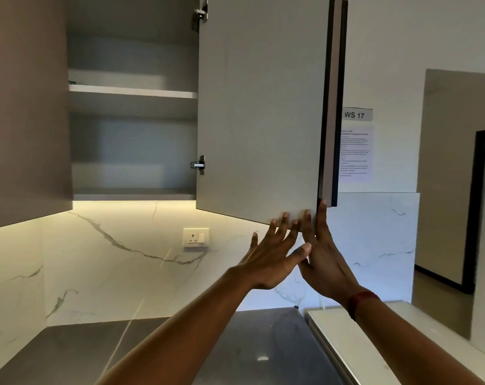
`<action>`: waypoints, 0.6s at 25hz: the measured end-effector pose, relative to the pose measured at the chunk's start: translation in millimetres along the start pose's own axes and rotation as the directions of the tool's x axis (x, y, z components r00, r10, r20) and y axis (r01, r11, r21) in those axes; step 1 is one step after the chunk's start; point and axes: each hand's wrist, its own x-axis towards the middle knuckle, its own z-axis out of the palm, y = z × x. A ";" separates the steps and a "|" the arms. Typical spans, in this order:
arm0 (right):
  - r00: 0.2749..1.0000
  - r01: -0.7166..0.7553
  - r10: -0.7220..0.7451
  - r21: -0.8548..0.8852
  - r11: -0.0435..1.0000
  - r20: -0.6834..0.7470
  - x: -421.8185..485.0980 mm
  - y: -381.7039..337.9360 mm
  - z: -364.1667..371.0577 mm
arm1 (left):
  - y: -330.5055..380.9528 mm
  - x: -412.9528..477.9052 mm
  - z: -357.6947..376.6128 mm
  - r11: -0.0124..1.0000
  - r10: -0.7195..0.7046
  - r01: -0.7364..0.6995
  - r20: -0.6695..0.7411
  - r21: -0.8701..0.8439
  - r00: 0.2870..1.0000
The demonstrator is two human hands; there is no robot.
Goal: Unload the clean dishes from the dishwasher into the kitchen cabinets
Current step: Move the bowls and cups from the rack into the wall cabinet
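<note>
Hands: left hand (274,254) and right hand (323,262), fingers (283,227) straight, holding nothing, touch flat grey cabinet door (263,107) at its bottom corner.
Cabinet: grey wall cabinet (132,91) open, upper left; no dishes seen.
Risk: pushed hard, door could pinch fingers.

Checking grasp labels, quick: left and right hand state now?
Left hand: open, fingers straight at the door's bottom edge.
Right hand: open, fingertips on the door's lower corner.

A: Where's the cabinet (132,151)?
B: Above the desk (69,348), its door (260,107) swung out on the right, one shelf (132,91) inside.
A: And under it?
B: A socket (196,237) on the back wall. The left hand (271,262) and right hand (323,262) meet at the door's lower corner. A notice (356,154) hangs further right.
</note>
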 end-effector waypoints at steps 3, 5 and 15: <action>0.998 -0.052 0.058 -0.193 0.980 0.027 -4.3 19.2 4.0 | -1.4 10.5 2.0 0.999 -0.031 0.029 0.058 0.039 0.998; 0.990 -0.093 0.126 -0.375 0.922 0.065 -9.1 29.4 8.1 | -3.5 15.0 1.7 0.997 -0.055 0.050 0.084 0.057 0.995; 0.895 -0.137 0.336 -0.535 0.834 0.294 -14.1 61.1 -2.2 | -10.6 12.9 0.4 0.994 -0.050 0.043 0.071 0.101 0.996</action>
